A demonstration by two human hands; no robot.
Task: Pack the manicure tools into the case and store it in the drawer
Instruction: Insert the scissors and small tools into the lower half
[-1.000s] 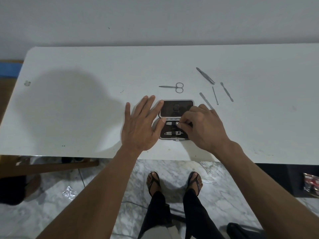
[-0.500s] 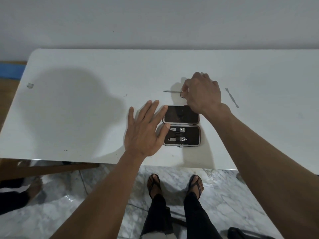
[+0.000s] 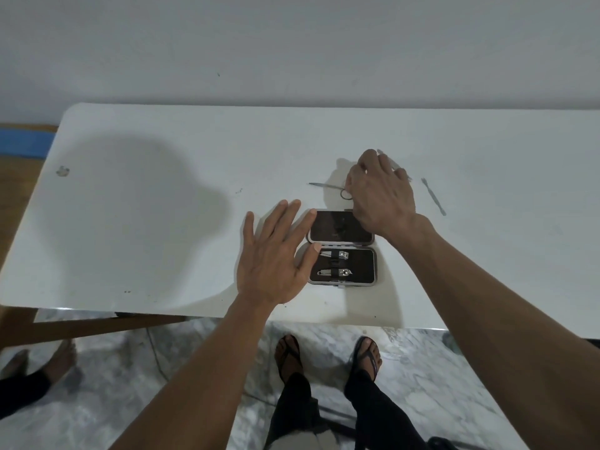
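1. A small dark rectangular manicure case with a grey rim (image 3: pixel 341 247) lies open near the front edge of the white table (image 3: pixel 162 222). Its lid half lies flat on the far side and its tray half on the near side.
2. The tray half holds two silver nail clippers (image 3: pixel 334 263), one behind the other, each under a dark strap. The lid half looks bare.
3. The left hand (image 3: pixel 274 258) lies flat with fingers spread, palm down, just left of the case; its thumb and forefinger tips touch the case's left edge. It holds nothing.
4. The right hand (image 3: pixel 380 193) is beyond the case, fingers curled down onto the small silver scissors (image 3: pixel 328 187), pinching at the finger loops; the blades point left.
5. A slim silver cuticle tool (image 3: pixel 433 196) lies on the table to the right of that hand, apart from it.
6. A plain pale wall (image 3: pixel 292 43) rises behind the table, and grey marbled floor tiles (image 3: pixel 201 345) show below, with the person's sandalled feet (image 3: pixel 328 355).
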